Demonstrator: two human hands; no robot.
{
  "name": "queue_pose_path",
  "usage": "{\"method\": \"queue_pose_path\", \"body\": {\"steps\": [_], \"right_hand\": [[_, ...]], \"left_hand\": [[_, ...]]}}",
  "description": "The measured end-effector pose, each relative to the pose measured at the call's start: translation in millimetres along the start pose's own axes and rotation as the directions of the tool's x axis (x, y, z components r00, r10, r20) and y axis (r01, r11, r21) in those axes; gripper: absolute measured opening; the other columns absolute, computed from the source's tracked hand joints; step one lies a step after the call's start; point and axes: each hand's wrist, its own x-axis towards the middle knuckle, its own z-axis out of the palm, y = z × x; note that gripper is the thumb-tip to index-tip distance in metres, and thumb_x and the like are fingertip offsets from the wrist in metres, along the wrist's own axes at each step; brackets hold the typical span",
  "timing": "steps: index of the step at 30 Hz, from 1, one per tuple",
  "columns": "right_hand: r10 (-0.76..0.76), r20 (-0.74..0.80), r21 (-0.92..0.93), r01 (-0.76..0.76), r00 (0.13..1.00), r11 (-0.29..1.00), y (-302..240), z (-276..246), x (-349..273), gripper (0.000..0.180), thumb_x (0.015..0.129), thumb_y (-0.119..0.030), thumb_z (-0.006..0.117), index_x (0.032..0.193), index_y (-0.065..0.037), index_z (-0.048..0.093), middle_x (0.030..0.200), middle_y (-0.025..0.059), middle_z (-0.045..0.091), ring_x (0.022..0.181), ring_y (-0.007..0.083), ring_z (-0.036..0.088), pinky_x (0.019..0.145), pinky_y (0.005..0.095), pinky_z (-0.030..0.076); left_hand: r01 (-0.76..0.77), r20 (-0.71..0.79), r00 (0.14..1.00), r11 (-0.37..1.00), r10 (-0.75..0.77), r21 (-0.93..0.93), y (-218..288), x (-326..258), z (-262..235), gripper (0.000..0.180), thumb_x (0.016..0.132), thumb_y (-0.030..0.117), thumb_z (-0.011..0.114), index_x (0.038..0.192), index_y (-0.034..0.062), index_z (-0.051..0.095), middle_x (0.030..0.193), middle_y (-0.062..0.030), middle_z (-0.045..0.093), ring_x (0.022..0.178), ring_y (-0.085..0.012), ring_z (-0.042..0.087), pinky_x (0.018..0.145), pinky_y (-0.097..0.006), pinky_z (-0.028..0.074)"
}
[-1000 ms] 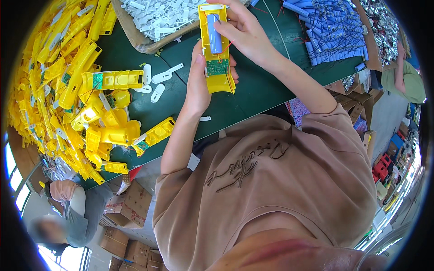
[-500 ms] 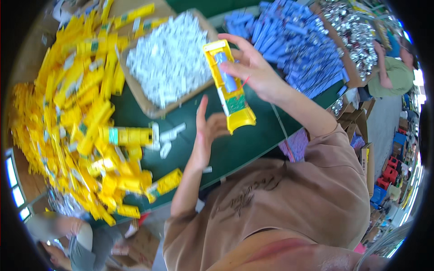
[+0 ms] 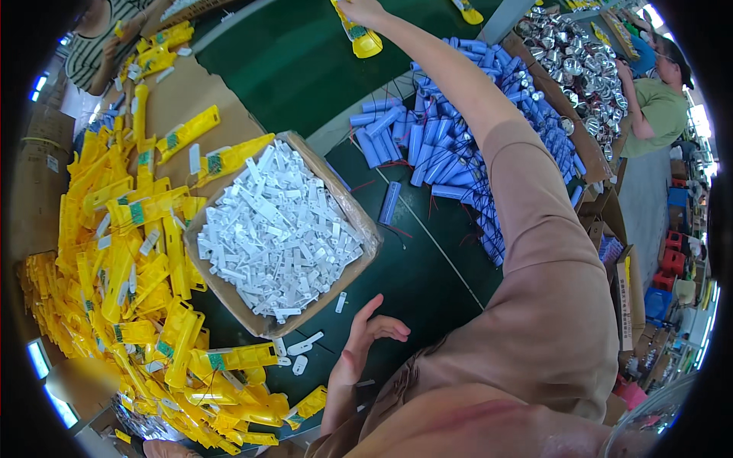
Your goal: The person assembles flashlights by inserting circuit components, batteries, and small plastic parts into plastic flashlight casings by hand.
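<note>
Left hand [image 3: 370, 340]: empty, fingers loosely spread. Right hand [image 3: 361, 11]: gripping yellow case [image 3: 366, 46], well beyond left fingers. Done: green board [image 3: 356, 32] in case; battery fitting cannot be told. Remaining, by judgement: heaped cases [image 3: 177, 263] leftward of left fingers, loose batteries [image 3: 443, 159] beyond.

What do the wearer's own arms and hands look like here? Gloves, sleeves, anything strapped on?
Left hand and right hand: no gloves, no wristband visible; the right is partly cut off by the top edge. Right sleeve: brown, loose, short, plain fabric with a seam near the shoulder. Right forearm: bare, no cables seen.
</note>
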Motion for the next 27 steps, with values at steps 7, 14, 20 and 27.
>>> {"method": "queue_pose_path", "body": {"steps": [7, 14, 20, 27], "right_hand": [[-0.272, 0.027, -0.623, 0.229, 0.962, 0.748, 37, -21, -13, 0.04, 0.087, -0.033, 0.043, 0.094, 0.002, 0.062, 0.078, 0.0194, 0.065, 0.072, 0.033, 0.065, 0.068, 0.0462, 0.051], [0.167, 0.292, -0.723, 0.102, 0.942, 0.684, 48, -117, 4, 0.035, 0.079, -0.028, 0.046, 0.089, -0.004, 0.07, 0.096, 0.0198, 0.066, 0.092, 0.0355, 0.063, 0.077, 0.045, 0.05], [0.093, 0.587, -0.673, 0.421, 0.804, 0.608, 105, -172, -69, 0.056, 0.086, -0.047, 0.047, 0.113, 0.0, 0.058, 0.109, 0.0261, 0.059, 0.101, 0.0404, 0.057, 0.087, 0.0437, 0.046], [0.067, 0.549, -0.654, 0.378, 0.833, 0.656, 87, -164, -116, 0.044, 0.088, -0.044, 0.046, 0.107, -0.006, 0.06, 0.104, 0.0259, 0.058, 0.098, 0.041, 0.056, 0.085, 0.0467, 0.046]], "left_hand": [[0.026, 0.015, 1.0, 1.0, -0.026, -0.004, -4, 5, 2, 0.104, 0.078, 0.081, 0.019, 0.144, 0.0009, 0.01, 0.103, -0.0225, 0.056, 0.097, -0.0288, 0.056, 0.087, -0.04, 0.043], [0.009, -0.042, 0.999, 0.999, -0.007, 0.044, -9, -1, 14, 0.102, 0.079, 0.08, 0.02, 0.143, 0.0001, 0.015, 0.103, -0.0215, 0.056, 0.095, -0.0278, 0.057, 0.085, -0.039, 0.044], [-0.002, -0.077, 0.997, 0.995, 0.01, 0.099, -11, -8, 24, 0.102, 0.079, 0.08, 0.021, 0.142, -0.0004, 0.017, 0.103, -0.021, 0.056, 0.093, -0.0272, 0.057, 0.084, -0.038, 0.045], [-0.001, -0.094, 0.995, 0.99, 0.014, 0.144, -20, -24, 34, 0.1, 0.08, 0.079, 0.022, 0.141, -0.0005, 0.02, 0.102, -0.0208, 0.056, 0.091, -0.0263, 0.058, 0.083, -0.037, 0.045]]}}
